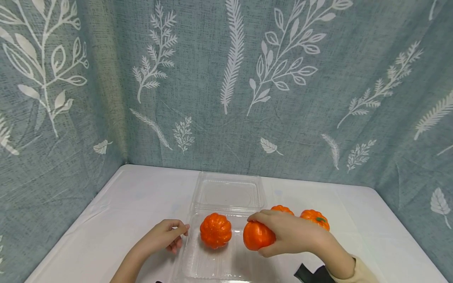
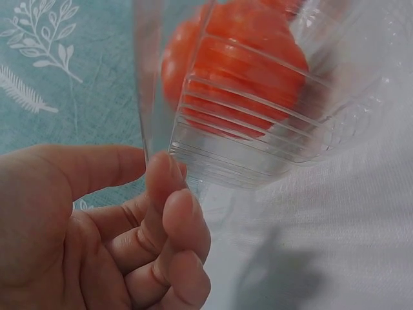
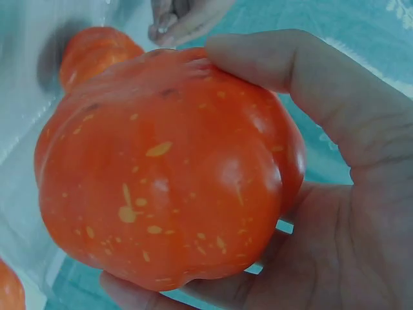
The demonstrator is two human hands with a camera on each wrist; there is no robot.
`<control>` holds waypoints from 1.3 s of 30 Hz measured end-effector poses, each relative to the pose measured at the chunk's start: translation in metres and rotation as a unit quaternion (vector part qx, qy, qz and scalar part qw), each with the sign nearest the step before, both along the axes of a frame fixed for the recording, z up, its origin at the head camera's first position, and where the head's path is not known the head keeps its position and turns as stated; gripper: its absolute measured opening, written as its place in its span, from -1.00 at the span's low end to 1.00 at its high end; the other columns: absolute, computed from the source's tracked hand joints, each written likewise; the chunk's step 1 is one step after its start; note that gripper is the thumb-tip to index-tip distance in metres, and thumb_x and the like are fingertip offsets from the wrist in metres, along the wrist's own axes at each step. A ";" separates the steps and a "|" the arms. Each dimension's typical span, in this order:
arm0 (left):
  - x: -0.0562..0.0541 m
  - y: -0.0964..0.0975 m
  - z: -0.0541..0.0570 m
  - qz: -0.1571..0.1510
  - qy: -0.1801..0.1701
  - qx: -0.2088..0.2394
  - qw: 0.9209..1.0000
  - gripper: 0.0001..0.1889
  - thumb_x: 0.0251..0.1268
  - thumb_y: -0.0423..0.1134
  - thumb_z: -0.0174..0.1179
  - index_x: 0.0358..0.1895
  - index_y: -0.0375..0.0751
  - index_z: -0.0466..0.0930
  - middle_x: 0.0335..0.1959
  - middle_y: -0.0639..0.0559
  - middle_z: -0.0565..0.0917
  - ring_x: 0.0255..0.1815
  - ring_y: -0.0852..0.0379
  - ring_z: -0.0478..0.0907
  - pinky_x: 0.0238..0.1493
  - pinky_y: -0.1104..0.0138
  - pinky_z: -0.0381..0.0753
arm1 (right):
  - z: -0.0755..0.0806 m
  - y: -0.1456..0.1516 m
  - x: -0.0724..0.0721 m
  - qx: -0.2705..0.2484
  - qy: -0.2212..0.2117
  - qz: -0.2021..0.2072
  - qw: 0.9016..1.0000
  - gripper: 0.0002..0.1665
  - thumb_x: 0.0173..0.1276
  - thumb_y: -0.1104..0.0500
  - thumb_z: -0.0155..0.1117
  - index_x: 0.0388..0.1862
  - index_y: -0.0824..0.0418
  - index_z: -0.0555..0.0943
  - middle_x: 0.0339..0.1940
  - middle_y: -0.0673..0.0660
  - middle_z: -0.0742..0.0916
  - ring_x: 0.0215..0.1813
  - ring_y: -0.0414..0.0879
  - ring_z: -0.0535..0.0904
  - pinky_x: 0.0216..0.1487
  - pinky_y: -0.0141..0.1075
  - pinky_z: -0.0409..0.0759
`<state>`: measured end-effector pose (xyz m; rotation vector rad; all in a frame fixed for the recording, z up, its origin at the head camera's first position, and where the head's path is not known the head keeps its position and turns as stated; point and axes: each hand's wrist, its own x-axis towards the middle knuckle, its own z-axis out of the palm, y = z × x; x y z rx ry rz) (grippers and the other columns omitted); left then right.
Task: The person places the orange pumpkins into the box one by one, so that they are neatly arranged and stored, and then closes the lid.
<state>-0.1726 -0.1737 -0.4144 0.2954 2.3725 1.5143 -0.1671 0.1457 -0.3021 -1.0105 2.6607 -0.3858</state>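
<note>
A clear plastic clamshell container (image 1: pixel 201 267) lies with its lid (image 1: pixel 230 192) folded back toward the curtain. My left hand (image 1: pixel 166 236) pinches the container's left rim between thumb and fingertips, as the left wrist view (image 2: pixel 135 239) shows. One small orange pumpkin (image 1: pixel 216 231) sits inside the tray, on its left side. Over the tray's right side, my right hand (image 1: pixel 290 232) grips a second orange pumpkin (image 3: pixel 168 174), its thumb and fingers wrapped around opposite sides. Yellow specks mark that pumpkin's skin. Whether its underside touches the tray cannot be told.
Two more orange pumpkins, one (image 1: pixel 282 209) partly hidden behind the right hand and one (image 1: pixel 315 218) with a green stem, are on the right of the white-covered table (image 1: pixel 141 196). A black object (image 1: pixel 313 274) lies by the right wrist. A leaf-patterned curtain (image 1: pixel 212 129) surrounds the table.
</note>
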 end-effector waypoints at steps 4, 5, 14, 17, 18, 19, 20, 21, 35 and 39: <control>-0.001 0.000 -0.001 0.001 -0.006 0.003 1.000 -0.66 0.41 -0.12 -0.06 -0.32 -0.37 0.50 -0.74 0.09 0.45 -0.73 0.22 0.39 -0.61 0.35 0.51 | -0.005 -0.009 -0.002 0.002 -0.009 0.018 1.000 -0.36 0.05 -0.02 0.29 0.17 0.03 0.43 0.03 -0.16 0.55 -0.07 -0.27 0.47 -0.16 -0.33 0.51; -0.001 -0.001 -0.001 0.001 -0.007 0.004 1.000 -0.66 0.41 -0.12 -0.06 -0.32 -0.37 0.50 -0.74 0.09 0.45 -0.73 0.22 0.40 -0.61 0.35 0.51 | -0.005 -0.011 -0.003 0.002 -0.008 0.023 1.000 -0.35 0.06 -0.02 0.29 0.18 0.04 0.43 0.04 -0.15 0.55 -0.07 -0.27 0.47 -0.16 -0.34 0.51; 0.000 -0.001 0.000 0.000 -0.006 0.007 1.000 -0.67 0.42 -0.13 -0.06 -0.32 -0.36 0.50 -0.74 0.09 0.44 -0.73 0.22 0.39 -0.61 0.33 0.51 | -0.013 -0.038 -0.008 -0.009 -0.011 0.066 0.998 -0.33 0.14 -0.09 0.28 0.23 0.06 0.39 0.11 -0.09 0.55 0.05 -0.22 0.47 -0.06 -0.35 0.51; 0.000 0.000 0.000 -0.001 -0.005 0.008 1.000 -0.67 0.42 -0.13 -0.06 -0.32 -0.36 0.50 -0.74 0.08 0.44 -0.73 0.21 0.39 -0.61 0.33 0.51 | -0.018 -0.046 -0.007 -0.015 -0.016 0.079 0.997 -0.32 0.16 -0.11 0.29 0.23 0.08 0.39 0.11 -0.07 0.56 0.07 -0.23 0.48 -0.01 -0.36 0.50; 0.000 0.000 0.001 -0.001 -0.005 0.008 1.000 -0.67 0.41 -0.13 -0.06 -0.33 -0.37 0.50 -0.73 0.08 0.44 -0.73 0.22 0.39 -0.61 0.33 0.51 | -0.020 -0.048 -0.007 -0.018 -0.019 0.085 0.996 -0.32 0.16 -0.10 0.29 0.23 0.09 0.39 0.11 -0.07 0.56 0.07 -0.23 0.47 0.01 -0.36 0.49; 0.000 0.000 0.001 -0.002 -0.005 0.008 1.000 -0.67 0.41 -0.12 -0.06 -0.33 -0.37 0.50 -0.73 0.08 0.44 -0.73 0.21 0.39 -0.61 0.33 0.51 | -0.021 -0.050 -0.006 -0.021 -0.023 0.090 0.995 -0.32 0.17 -0.10 0.29 0.23 0.10 0.39 0.11 -0.07 0.56 0.07 -0.24 0.47 0.02 -0.37 0.48; 0.000 0.000 0.001 -0.002 -0.005 0.010 1.000 -0.66 0.41 -0.12 -0.06 -0.33 -0.37 0.50 -0.73 0.08 0.44 -0.72 0.21 0.39 -0.61 0.34 0.51 | -0.022 -0.053 -0.006 -0.025 -0.026 0.099 0.994 -0.32 0.17 -0.10 0.29 0.23 0.12 0.39 0.11 -0.07 0.56 0.06 -0.26 0.47 0.03 -0.38 0.47; 0.000 0.000 0.001 -0.002 -0.005 0.010 1.000 -0.66 0.41 -0.12 -0.05 -0.33 -0.37 0.50 -0.73 0.08 0.44 -0.72 0.21 0.39 -0.61 0.34 0.51 | -0.023 -0.055 -0.005 -0.029 -0.029 0.106 0.994 -0.33 0.18 -0.09 0.29 0.22 0.13 0.39 0.10 -0.07 0.56 0.04 -0.28 0.48 0.03 -0.40 0.47; 0.000 -0.001 0.002 -0.006 -0.010 0.012 1.000 -0.65 0.40 -0.10 -0.04 -0.33 -0.37 0.50 -0.73 0.08 0.45 -0.72 0.23 0.38 -0.60 0.38 0.51 | -0.036 -0.071 -0.007 -0.036 -0.058 0.130 0.989 -0.34 0.21 -0.09 0.27 0.24 0.12 0.37 0.14 -0.06 0.55 0.02 -0.30 0.48 -0.01 -0.40 0.48; 0.000 -0.001 0.002 -0.007 -0.009 0.016 1.000 -0.65 0.39 -0.09 -0.03 -0.34 -0.37 0.49 -0.73 0.08 0.45 -0.71 0.23 0.38 -0.60 0.38 0.51 | -0.042 -0.073 -0.008 -0.039 -0.050 0.143 0.988 -0.36 0.20 -0.07 0.27 0.22 0.11 0.38 0.12 -0.06 0.56 0.03 -0.31 0.47 0.01 -0.41 0.46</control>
